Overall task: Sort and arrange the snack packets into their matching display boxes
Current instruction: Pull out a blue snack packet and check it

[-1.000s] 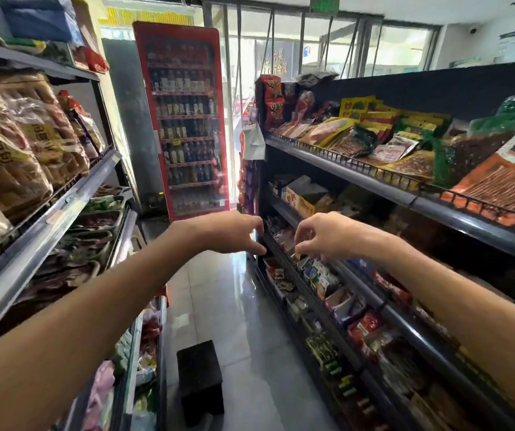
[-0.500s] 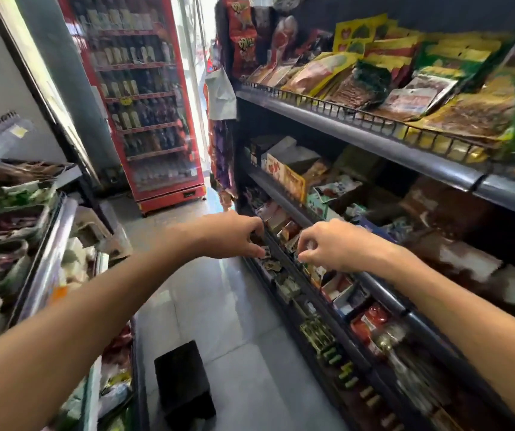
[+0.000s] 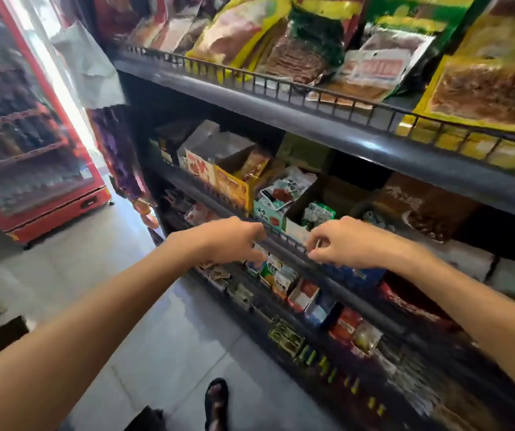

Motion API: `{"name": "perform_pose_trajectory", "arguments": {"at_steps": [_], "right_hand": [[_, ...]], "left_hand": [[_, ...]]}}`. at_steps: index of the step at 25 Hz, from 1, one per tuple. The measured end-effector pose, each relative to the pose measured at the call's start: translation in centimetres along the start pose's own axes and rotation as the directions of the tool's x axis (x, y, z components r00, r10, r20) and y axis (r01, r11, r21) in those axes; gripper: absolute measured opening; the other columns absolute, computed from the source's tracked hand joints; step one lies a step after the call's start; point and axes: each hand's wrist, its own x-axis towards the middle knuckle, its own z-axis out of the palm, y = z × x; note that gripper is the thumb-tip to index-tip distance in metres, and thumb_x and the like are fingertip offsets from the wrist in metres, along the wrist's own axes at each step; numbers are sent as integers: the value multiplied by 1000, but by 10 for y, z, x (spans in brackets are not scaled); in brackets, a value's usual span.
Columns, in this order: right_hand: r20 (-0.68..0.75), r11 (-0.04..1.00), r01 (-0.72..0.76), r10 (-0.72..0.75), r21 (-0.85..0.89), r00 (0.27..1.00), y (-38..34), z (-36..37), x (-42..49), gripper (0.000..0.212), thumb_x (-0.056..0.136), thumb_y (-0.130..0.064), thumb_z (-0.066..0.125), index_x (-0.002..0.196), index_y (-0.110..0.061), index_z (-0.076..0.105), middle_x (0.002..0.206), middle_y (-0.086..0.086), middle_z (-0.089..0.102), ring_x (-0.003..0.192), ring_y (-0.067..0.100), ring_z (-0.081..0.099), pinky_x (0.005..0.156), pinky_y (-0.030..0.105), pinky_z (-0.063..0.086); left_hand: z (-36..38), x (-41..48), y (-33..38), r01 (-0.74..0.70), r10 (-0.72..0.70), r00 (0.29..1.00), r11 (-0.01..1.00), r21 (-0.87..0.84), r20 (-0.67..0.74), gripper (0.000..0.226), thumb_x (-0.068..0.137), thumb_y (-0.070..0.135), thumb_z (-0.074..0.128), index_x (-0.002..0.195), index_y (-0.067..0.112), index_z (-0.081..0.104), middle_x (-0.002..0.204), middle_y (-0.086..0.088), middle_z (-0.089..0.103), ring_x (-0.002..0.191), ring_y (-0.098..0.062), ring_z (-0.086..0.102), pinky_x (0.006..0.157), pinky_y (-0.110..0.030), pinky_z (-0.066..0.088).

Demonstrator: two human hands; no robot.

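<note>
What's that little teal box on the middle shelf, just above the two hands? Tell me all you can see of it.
The teal display box looks like printed cardboard, open-topped, with a red patch and dark lettering on its front. It stands upright on the middle shelf behind the wire rail, between an orange box and a brown carton. White-and-teal packets lean out of its top. The left hand reaches just below it; whether they touch is unclear.
</note>
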Motion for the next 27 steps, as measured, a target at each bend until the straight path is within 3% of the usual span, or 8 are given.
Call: {"name": "perform_pose_trajectory", "arguments": {"at_steps": [5,9,11,13,15,18,22,27], "right_hand": [[38,966,-203,199,158,979,10,1,67,18,96,-37,57,105,-25,67,76,-10,66,65,8,62,69,33,53],[68,915,-330,323,234,944,6,12,94,17,95,-36,57,101,-23,67,83,-8,65,79,16,66,79,39,55],[46,917,-366,364,158,930,4,24,97,17,95,-37,55,99,-24,65,83,-8,62,88,19,62,76,38,55],[14,911,-400,401,102,916,3,39,94,16,97,-37,53,100,-26,64,86,-6,63,82,17,61,65,34,53],[49,893,-417,415,169,908,-5,59,89,15,98,-36,53,101,-27,65,87,-6,62,74,15,58,57,31,47],[112,847,-454,440,278,891,-22,88,87,15,96,-35,55,103,-28,66,79,-11,51,78,17,53,67,31,44],[86,750,-459,480,477,873,-30,127,107,16,94,-34,60,101,-24,70,90,-8,60,90,14,56,75,30,44],[118,642,-509,550,574,827,-18,250,196,12,94,-27,60,92,-17,68,88,-5,66,79,11,61,67,26,44]], "left_hand": [[-14,95,-53,-157,148,972,987,36,181,45,94,45,54,128,17,50,122,-5,61,110,-24,57,86,-32,45],[-16,139,-70,-302,260,920,947,106,294,59,82,62,47,123,21,55,120,-4,64,108,-24,59,94,-41,47],[-12,147,-71,-319,275,919,940,120,283,59,78,65,44,116,22,59,120,-4,64,106,-24,59,94,-42,47],[1,150,-73,-325,297,923,942,81,245,49,85,56,51,117,21,60,122,-5,64,111,-26,59,96,-42,45],[18,147,-79,-335,312,912,941,43,265,45,89,52,54,122,21,58,122,-5,65,112,-25,58,94,-37,45],[38,145,-97,-372,345,885,928,29,313,41,91,48,56,123,23,54,112,-5,69,107,-25,60,91,-36,45],[66,165,-122,-478,452,854,877,45,258,38,93,44,54,123,21,54,109,-4,71,104,-26,62,90,-41,48],[163,256,-186,-582,526,776,809,76,347,27,95,43,52,113,24,58,108,1,68,95,-20,64,84,-39,51]]}}
